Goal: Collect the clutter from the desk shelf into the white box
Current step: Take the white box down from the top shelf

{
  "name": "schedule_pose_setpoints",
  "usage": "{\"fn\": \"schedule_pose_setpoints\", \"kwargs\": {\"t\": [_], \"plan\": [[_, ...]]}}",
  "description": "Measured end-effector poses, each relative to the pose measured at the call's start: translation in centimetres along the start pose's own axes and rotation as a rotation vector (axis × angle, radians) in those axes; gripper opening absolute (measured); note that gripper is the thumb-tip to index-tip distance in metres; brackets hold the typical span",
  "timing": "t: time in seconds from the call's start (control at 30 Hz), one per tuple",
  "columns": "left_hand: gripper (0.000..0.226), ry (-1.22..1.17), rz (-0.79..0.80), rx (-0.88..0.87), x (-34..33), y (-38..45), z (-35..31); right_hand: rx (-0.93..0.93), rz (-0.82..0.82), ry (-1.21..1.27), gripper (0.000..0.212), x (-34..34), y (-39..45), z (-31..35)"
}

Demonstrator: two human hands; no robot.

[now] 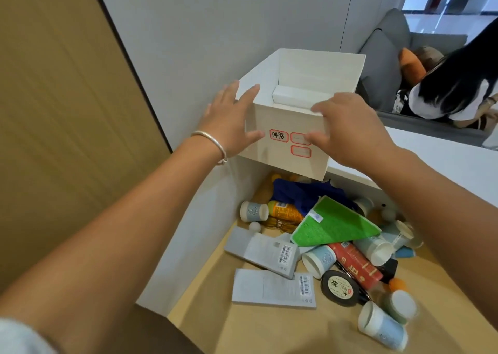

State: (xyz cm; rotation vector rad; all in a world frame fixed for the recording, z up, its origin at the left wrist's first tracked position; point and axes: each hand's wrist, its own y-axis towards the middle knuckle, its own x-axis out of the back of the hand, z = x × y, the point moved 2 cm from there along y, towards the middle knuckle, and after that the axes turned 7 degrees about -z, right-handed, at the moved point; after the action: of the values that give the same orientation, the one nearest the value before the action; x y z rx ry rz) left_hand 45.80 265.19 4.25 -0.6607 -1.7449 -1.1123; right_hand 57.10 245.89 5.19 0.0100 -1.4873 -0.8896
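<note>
A pale wooden desk shelf (269, 324) sits against a grey wall, strewn with paper cups (319, 259), flat white packets (265, 251), a green cloth (336, 225), a red tube (355, 263) and a blue fabric (299, 192). Above the pile, the white box (291, 141) (labelled 0498) is held open-topped: the left hand (229, 122) presses its left side with spread fingers, the right hand (350, 127) grips its near right corner, thumb on the front.

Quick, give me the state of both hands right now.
Left hand: open, straight fingers pressed against the left side of the white box.
Right hand: grips the box's front right corner, fingers over the rim, thumb on the front.
</note>
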Motion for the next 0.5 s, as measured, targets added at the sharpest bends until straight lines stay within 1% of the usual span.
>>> {"fn": "schedule_pose_setpoints", "kwargs": {"t": [0.03, 0.1, 0.13, 0.23, 0.37, 0.5], "plan": [[0.073, 0.001, -0.001, -0.019, -0.1, 0.6, -0.1, 0.013, -0.006, 0.011, 0.047, -0.2, 0.0, -0.1], [0.05, -0.001, -0.053, -0.056, 0.0, 1.1, -0.3, 0.027, -0.012, 0.048, 0.037, -0.2, -0.1, -0.1], [0.044, -0.003, -0.083, -0.066, 0.2, 1.0, -0.4, 0.027, -0.019, 0.068, 0.034, 0.0, -0.3, -0.1], [0.038, -0.035, -0.137, -0.1, 0.9, -1.1, -0.4, 0.038, -0.049, 0.109, 0.031, 0.5, -2.0, 0.5], [0.036, -0.075, -0.22, -0.191, 1.9, -6.3, 0.0, 0.055, -0.081, 0.126, 0.03, 1.8, -6.2, 2.6], [0.033, -0.155, -0.248, -0.257, 3.3, -11.8, 0.6, 0.044, -0.085, 0.117, 0.029, 3.5, -11.3, 5.9]]}}
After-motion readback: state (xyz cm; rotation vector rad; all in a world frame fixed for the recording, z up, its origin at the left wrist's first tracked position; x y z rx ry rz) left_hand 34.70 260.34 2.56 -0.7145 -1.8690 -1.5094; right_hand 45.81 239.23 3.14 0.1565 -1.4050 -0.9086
